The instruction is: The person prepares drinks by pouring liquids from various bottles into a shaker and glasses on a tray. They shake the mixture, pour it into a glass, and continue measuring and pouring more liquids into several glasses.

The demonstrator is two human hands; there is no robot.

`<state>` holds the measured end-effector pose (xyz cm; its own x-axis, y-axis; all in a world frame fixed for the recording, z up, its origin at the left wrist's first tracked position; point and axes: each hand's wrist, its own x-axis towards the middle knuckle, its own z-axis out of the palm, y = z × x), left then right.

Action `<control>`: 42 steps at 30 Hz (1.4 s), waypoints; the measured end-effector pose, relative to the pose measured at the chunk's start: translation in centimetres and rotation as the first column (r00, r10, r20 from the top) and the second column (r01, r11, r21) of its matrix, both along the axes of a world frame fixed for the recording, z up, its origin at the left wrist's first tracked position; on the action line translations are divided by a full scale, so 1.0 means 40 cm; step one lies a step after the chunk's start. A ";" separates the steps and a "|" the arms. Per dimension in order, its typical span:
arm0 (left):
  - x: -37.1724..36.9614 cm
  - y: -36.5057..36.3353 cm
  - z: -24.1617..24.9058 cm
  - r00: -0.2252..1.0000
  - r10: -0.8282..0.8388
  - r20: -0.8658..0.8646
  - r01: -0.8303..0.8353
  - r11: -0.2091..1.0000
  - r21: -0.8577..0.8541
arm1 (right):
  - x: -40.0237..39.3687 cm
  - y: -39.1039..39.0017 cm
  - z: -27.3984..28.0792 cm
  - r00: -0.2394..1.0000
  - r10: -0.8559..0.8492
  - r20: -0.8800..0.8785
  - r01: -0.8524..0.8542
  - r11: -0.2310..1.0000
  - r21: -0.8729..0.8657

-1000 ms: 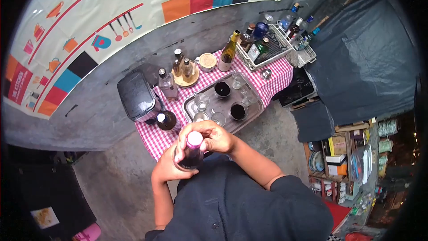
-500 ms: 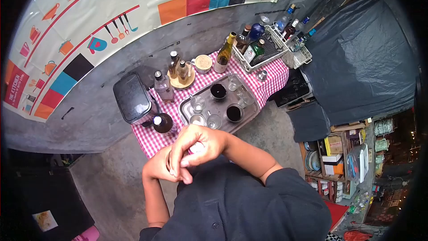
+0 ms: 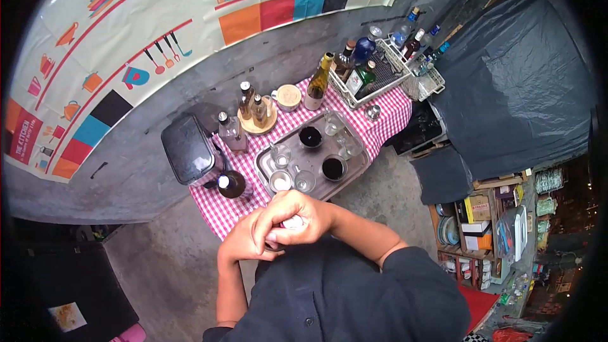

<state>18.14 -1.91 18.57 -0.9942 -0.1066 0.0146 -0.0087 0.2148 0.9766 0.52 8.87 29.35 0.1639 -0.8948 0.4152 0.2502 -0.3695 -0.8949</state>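
Note:
Both hands are together in front of my chest, close to the near edge of the checked cloth. My right hand [image 3: 304,212] curls over the top of a thing with a pale round top [image 3: 292,222]. My left hand [image 3: 242,240] is closed against it from the left, its fingers partly under the right ones. Most of what they hold is hidden, and I cannot tell its kind. Just beyond lies a metal tray [image 3: 356,168] with two glasses of dark liquid [image 3: 334,168], a glass with whitish contents [image 3: 280,182] and several clear glasses [image 3: 304,181].
On the red-and-white cloth [image 3: 212,212] stand a brown bottle [image 3: 231,184], a black-lidded bin [image 3: 188,149], a clear bottle [image 3: 232,133], small bottles [image 3: 258,111] on a round board, a lidded mug [image 3: 289,97] and a green wine bottle [image 3: 317,83]. Behind right, a wire basket [image 3: 396,82] holds bottles.
Both hands have shifted slightly right and down relative to the tray, still clasped together. The right hand has turned a little, and the pale top shows differently between its fingers.

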 end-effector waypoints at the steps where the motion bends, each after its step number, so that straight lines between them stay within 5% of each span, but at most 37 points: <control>1: -0.011 0.011 0.040 0.997 0.013 0.070 -0.022 0.990 0.142 | -0.007 0.003 0.001 0.999 -0.008 0.036 0.007 0.999 0.038; 3: -0.042 0.024 0.074 0.996 -0.022 0.084 -0.004 0.955 0.297 | -0.032 0.017 0.010 0.995 -0.051 0.088 0.042 0.994 0.100; 4: -0.058 0.019 0.087 0.995 -0.050 0.089 0.031 0.978 0.205 | -0.054 0.027 0.016 0.988 -0.042 0.151 0.020 0.990 0.143; 6: -0.092 0.010 0.079 0.996 -0.083 -0.011 0.084 0.996 0.029 | -0.087 0.018 -0.013 0.907 0.042 0.419 -0.029 0.999 -0.038; 8: -0.132 0.014 0.131 0.998 0.053 0.045 -0.051 0.998 -0.026 | -0.127 0.013 -0.039 0.850 0.098 0.518 -0.038 0.991 -0.125; 10: -0.176 0.014 0.144 0.994 0.107 -0.017 -0.107 0.994 -0.037 | -0.195 0.042 -0.033 0.977 -0.152 0.151 0.161 0.986 -0.047; 12: -0.230 0.015 0.167 0.987 0.146 -0.073 -0.155 0.978 -0.141 | -0.273 0.059 -0.006 0.937 -0.256 -0.239 0.234 0.965 -0.117; 16: -0.344 0.067 0.228 0.962 0.234 -0.142 -0.269 0.906 -0.327 | -0.359 0.099 0.089 0.794 -0.383 -0.472 0.301 0.922 -0.242; 18: -0.410 0.087 0.246 0.940 0.264 -0.216 -0.321 0.897 -0.304 | -0.397 0.118 0.089 0.834 -0.398 -0.382 0.361 0.917 -0.168; 20: -0.467 0.098 0.250 0.943 0.278 -0.184 -0.331 0.845 -0.420 | -0.422 0.145 0.094 0.953 -0.302 -0.036 0.303 0.953 0.027; 25: -0.628 0.137 0.309 0.918 0.337 -0.210 -0.397 0.780 -0.484 | -0.533 0.151 0.086 0.840 -0.471 0.270 0.500 0.865 -0.047; 32: -0.768 0.149 0.296 0.675 0.601 -0.427 -0.733 0.483 -0.479 | -0.788 0.073 0.166 0.732 -0.538 0.417 0.663 0.704 -0.255; 38: -0.669 0.190 0.137 0.528 0.848 -0.047 -0.792 0.471 -0.389 | -0.979 -0.051 0.200 0.756 -0.576 0.311 0.653 0.640 -0.405; 42: -0.595 0.229 0.031 0.462 0.878 0.128 -0.795 0.474 -0.379 | -1.031 -0.149 0.143 0.719 -0.647 0.252 0.693 0.646 -0.319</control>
